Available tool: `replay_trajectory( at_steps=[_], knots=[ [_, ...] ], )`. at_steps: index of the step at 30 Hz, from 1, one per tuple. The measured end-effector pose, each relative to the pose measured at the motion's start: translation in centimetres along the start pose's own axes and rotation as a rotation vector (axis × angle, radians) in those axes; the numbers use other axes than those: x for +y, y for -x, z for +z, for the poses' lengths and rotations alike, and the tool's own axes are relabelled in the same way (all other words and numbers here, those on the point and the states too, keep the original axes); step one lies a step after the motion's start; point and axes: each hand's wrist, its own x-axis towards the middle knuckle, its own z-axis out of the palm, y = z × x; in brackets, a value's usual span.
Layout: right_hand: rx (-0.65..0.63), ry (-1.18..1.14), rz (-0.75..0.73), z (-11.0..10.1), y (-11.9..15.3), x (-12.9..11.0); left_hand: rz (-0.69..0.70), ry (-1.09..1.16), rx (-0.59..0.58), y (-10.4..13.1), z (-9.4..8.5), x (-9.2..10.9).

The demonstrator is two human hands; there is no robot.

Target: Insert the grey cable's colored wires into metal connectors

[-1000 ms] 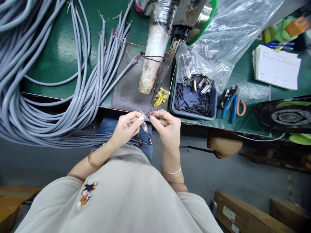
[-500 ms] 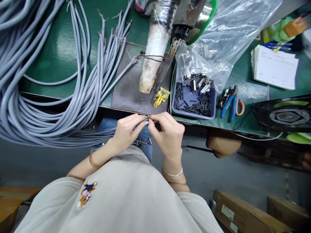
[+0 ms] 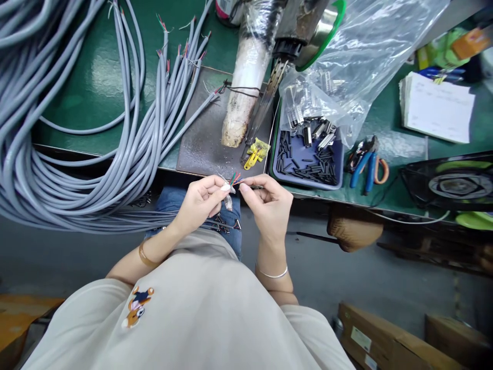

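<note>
Thin coloured wires (image 3: 235, 179), red, green and blue among them, fan out between my hands at the table's front edge. My left hand (image 3: 204, 198) pinches the cable end where these wires come out, with a piece of whitish shielding or wrap (image 3: 228, 202) hanging below the fingertips. The fingertips of my right hand (image 3: 268, 201) are closed on the wires' tips from the right. Grey cables (image 3: 154, 221) run leftward from my lap, where several small metal connectors (image 3: 221, 224) lie on the jeans.
A brown board (image 3: 196, 149) carries a wrapped white tube (image 3: 239, 97) and a yellow clip (image 3: 252, 156). To its right are a blue tray (image 3: 304, 181) of black sleeves and connectors, and blue-handled pliers (image 3: 368, 169). Grey cable bundles (image 3: 127, 103) cover the left side.
The coloured wires now show spread out between my fingertips, and the whitish piece hangs into view. My left fingers have turned upward a little; my right hand stays close by.
</note>
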Motion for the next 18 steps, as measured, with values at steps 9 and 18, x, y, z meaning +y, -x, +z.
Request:
replay_trajectory(
  at_steps=[9, 18],
  knots=[
    [0.013, -0.007, 0.048, 0.42, -0.16, -0.3, 0.007, -0.037, 0.011, -0.08, 0.34, 0.24],
    [-0.05, -0.114, 0.15, -0.01, -0.63, -0.26, 0.008, -0.077, -0.004, 0.05, 0.32, 0.1]
  ],
)
